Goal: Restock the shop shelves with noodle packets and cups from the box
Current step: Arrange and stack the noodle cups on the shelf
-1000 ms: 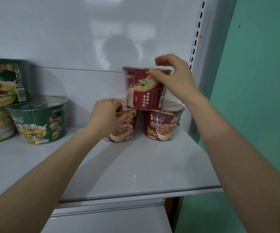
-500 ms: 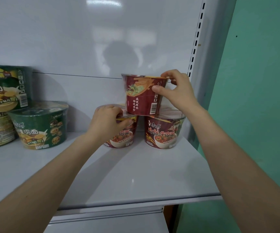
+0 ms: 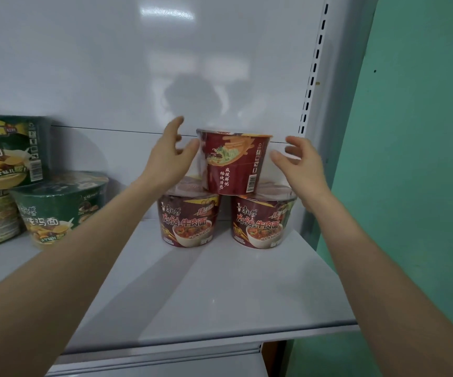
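lower-left red cup (image 3: 188, 221) and lower-right red cup (image 3: 260, 221): 康师傅 logo, 麻辣牛肉面. top red cup (image 3: 233, 164): vertical 麻辣解忧 / 畅快消愁, barcode digits unreadable. green cup (image 3: 54, 213): 康师傅, …鸡面. green pack (image 3: 5, 151): 送1, 鸡面.

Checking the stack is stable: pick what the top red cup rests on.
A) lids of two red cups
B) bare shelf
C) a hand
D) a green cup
A: the top red cup straddles the lids of the left red cup and right red cup.
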